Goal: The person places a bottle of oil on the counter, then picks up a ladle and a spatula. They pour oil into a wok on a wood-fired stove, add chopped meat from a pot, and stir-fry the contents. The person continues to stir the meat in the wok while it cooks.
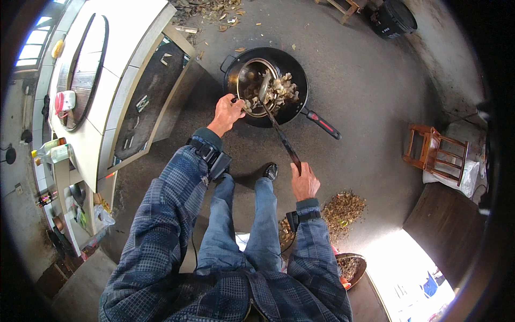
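A black wok (295, 64) with a long black-and-red handle (323, 124) is in front of my feet. Inside its outline is a shiny round bowl (249, 72), probably metal, at the left. My left hand (227, 114) grips the near-left rim of this bowl. In my right hand (305, 183) is the dark handle of a metal cooking ladle or spatula (264, 87), its head over the bowl. Pale brown cooked food pieces (285, 89) lie around the tool's head, across the bowl's right side and the wok. Whether the bowl touches the wok bottom is hidden.
A white tiled counter (116, 44) with a jar (65, 101) and bottles (56, 153) stands at left. Dry leaves (213, 10) litter the far floor. At right are a wooden chair (432, 149) and black bucket (392, 20). Debris (344, 213) lies near my right arm.
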`<action>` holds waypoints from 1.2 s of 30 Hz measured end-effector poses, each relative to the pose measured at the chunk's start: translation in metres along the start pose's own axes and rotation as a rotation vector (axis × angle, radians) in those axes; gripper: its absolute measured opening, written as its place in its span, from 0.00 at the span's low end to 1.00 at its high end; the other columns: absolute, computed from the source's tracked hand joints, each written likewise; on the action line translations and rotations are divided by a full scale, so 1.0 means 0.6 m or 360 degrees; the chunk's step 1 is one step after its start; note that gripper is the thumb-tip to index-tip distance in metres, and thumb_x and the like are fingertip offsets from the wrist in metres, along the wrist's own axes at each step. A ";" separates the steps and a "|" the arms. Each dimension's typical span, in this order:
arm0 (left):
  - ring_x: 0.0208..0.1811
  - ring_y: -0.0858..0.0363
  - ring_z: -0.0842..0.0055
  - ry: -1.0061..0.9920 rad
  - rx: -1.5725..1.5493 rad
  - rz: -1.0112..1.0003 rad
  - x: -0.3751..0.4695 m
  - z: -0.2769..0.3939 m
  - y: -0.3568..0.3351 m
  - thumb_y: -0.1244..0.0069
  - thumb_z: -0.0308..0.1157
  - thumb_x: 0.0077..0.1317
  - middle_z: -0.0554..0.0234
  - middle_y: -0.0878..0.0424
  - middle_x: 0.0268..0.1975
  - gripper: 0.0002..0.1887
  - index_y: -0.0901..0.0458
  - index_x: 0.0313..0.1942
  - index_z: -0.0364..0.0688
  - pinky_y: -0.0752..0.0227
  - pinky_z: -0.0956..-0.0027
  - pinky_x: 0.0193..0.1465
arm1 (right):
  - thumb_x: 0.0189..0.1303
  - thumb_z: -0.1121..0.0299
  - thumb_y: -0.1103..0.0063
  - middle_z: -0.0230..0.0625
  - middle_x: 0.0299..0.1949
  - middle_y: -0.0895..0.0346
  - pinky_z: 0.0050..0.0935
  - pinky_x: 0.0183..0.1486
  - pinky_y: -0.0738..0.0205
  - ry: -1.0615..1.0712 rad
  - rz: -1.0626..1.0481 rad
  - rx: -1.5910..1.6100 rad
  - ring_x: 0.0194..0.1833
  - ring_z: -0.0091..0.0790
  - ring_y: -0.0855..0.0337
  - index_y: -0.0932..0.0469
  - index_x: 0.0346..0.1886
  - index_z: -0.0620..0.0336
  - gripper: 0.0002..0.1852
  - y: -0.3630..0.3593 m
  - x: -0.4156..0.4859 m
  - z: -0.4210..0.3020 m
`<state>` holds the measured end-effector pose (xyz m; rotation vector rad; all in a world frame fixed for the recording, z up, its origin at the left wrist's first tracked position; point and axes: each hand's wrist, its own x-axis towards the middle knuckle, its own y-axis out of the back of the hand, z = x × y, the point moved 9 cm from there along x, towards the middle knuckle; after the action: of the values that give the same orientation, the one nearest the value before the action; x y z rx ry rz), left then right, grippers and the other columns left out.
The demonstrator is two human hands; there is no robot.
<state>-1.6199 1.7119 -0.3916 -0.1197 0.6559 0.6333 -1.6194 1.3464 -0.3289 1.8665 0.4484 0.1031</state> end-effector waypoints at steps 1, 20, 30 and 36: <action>0.46 0.14 0.64 0.0031 0.0031 -0.0052 0.001 -0.003 -0.003 0.48 0.27 0.74 0.49 0.17 0.45 0.11 0.24 0.49 0.27 0.11 0.54 0.54 | 0.73 0.47 0.41 0.44 0.34 0.15 0.53 0.29 0.22 0.0028 0.0025 0.0020 0.31 0.56 0.14 0.24 0.39 0.53 0.19 0.002 -0.003 -0.002; 0.37 0.12 0.70 -0.0072 0.0031 0.0129 0.016 -0.008 0.041 0.44 0.26 0.69 0.53 0.15 0.38 0.09 0.22 0.41 0.26 0.11 0.64 0.39 | 0.73 0.49 0.40 0.47 0.32 0.16 0.53 0.33 0.24 -0.0062 0.0050 0.0223 0.31 0.57 0.15 0.23 0.38 0.57 0.19 0.026 -0.042 0.010; 0.38 0.13 0.72 -0.0078 -0.0050 0.0055 -0.012 0.003 0.035 0.44 0.27 0.70 0.53 0.15 0.38 0.09 0.22 0.40 0.28 0.11 0.65 0.42 | 0.73 0.45 0.43 0.48 0.35 0.15 0.57 0.35 0.23 -0.0033 -0.0078 0.0085 0.34 0.60 0.14 0.23 0.42 0.55 0.20 -0.010 -0.004 -0.051; 0.58 0.19 0.53 0.0048 -0.0006 -0.0074 -0.015 0.006 0.025 0.50 0.28 0.76 0.41 0.22 0.56 0.13 0.28 0.53 0.28 0.19 0.41 0.68 | 0.74 0.47 0.43 0.50 0.35 0.15 0.57 0.36 0.24 -0.0128 -0.0167 0.0057 0.35 0.60 0.14 0.22 0.42 0.56 0.20 0.000 -0.022 -0.001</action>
<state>-1.6324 1.7204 -0.3823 -0.1478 0.6795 0.5887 -1.6316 1.3420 -0.3267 1.8712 0.4947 -0.0507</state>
